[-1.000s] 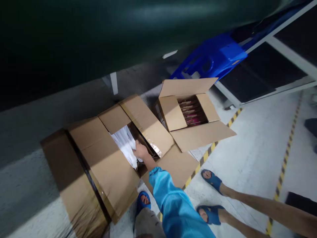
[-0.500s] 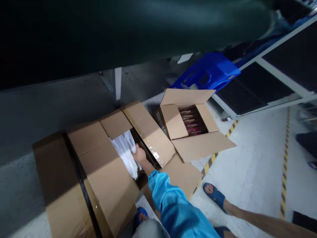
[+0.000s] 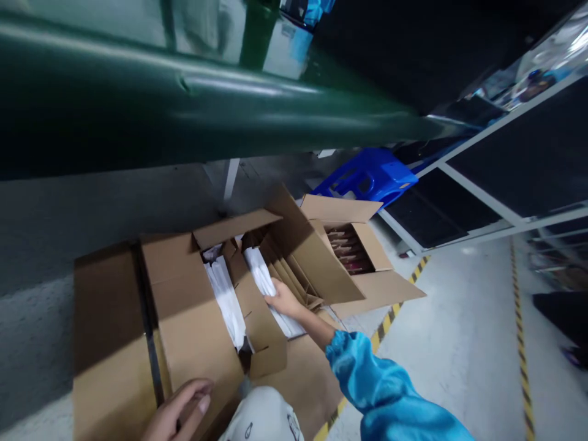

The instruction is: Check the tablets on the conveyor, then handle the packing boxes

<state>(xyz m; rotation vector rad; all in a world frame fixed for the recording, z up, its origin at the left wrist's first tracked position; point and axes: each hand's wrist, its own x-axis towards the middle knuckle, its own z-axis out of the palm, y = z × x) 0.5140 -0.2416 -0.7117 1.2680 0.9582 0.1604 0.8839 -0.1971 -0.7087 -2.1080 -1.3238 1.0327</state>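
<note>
Down at the lower left, the left hand [image 3: 177,413] rests on the near flap of the large cardboard box [image 3: 188,324], its fingers loosely curled and holding nothing. That flap is thin and unsupported, so if weight goes onto it, it may fold and tip the hand forward.

Inside the box, white packets [image 3: 227,300] stand in the left compartment, pressed against a loose cardboard divider [image 3: 257,312] that leans out of true. To the right of the divider lies the white bundle [image 3: 264,278], slanting up out of the right compartment between cardboard inserts. The right hand [image 3: 285,300] has its fingers wrapped over the bundle's near end, thumb below; how firm the hold is I cannot tell, since the underside is hidden.

The risks, as I judge them: the wrapping looks slick, so a one-ended grip may let the bundle slide or sag, and it could snag on the tilted inserts and drag the divider with it, spilling the neighbouring packets.

Further right, the smaller open box [image 3: 367,288] sits touching the large one, and a swinging bundle could catch its raised flap.
</note>
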